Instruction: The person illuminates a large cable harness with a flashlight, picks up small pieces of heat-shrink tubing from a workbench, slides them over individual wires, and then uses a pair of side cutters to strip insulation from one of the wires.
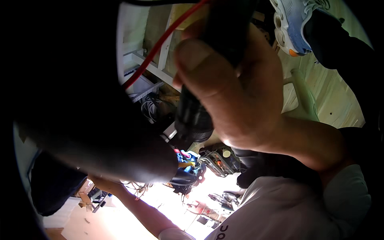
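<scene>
My right hand (240,88) is wrapped around a black cylindrical tool (194,116) with a ribbed collar at its lower end; its exact kind does not show. The tool points down toward a dark device (188,172) with blue, pink and yellow wires or connectors on it. Whether the tip touches the device, I cannot make out. My left forearm (140,208) reaches left across the bright surface. A large dark, blurred tube-like shape (148,160) hides much of the left side, and the fingers of my left hand (102,184) are not visible.
A red cable (160,42) runs across the top. Behind the tool lie coiled grey wires (152,108) by a white metal frame (160,74). An open-framed part (220,160) and loose small parts (224,200) lie near my body. A shoe (294,30) and a pale stool-like piece (302,98) are at right.
</scene>
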The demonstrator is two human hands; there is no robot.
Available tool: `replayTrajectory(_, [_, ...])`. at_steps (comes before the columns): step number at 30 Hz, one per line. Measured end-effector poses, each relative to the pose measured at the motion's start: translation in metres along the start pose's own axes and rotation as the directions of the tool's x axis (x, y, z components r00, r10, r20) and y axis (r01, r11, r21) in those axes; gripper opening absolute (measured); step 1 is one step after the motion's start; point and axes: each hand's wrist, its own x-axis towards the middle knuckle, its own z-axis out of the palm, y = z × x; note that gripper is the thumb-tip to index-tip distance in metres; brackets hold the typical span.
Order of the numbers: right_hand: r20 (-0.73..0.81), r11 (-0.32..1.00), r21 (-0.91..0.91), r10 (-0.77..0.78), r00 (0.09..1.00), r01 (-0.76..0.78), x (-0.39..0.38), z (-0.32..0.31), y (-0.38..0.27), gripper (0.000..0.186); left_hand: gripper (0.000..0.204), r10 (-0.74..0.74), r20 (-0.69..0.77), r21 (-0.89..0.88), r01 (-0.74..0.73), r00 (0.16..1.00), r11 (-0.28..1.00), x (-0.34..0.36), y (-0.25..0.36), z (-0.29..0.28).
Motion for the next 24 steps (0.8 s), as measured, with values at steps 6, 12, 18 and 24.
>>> replayTrajectory(6, [0.024, 0.995, -0.073, 0.068, 0.997, -0.066, 0.002, -0.004, -0.002, 0.036, 0.048, -0.223, -0.053, -0.431, 0.180, 0.973, 0.884, 0.016, 0.009, 0.025])
replayTrajectory(12, [0.113, 0.995, -0.093, 0.048, 0.992, -0.038, 0.004, -0.007, 0.001, 0.039, 0.046, -0.186, -0.142, -0.304, 0.136, 0.972, 0.943, 0.017, 0.014, 0.017])
replayTrajectory(18, [0.071, 0.988, -0.148, -0.034, 0.997, 0.044, 0.001, -0.010, 0.001, 0.039, 0.045, -0.162, -0.189, -0.263, 0.109, 0.968, 0.959, 0.016, 0.016, 0.019])
replayTrajectory(24, [0.133, 0.984, -0.142, -0.092, 0.987, 0.111, -0.009, -0.011, 0.002, 0.036, 0.044, -0.175, -0.223, -0.230, 0.123, 0.959, 0.965, 0.013, 0.016, 0.007])
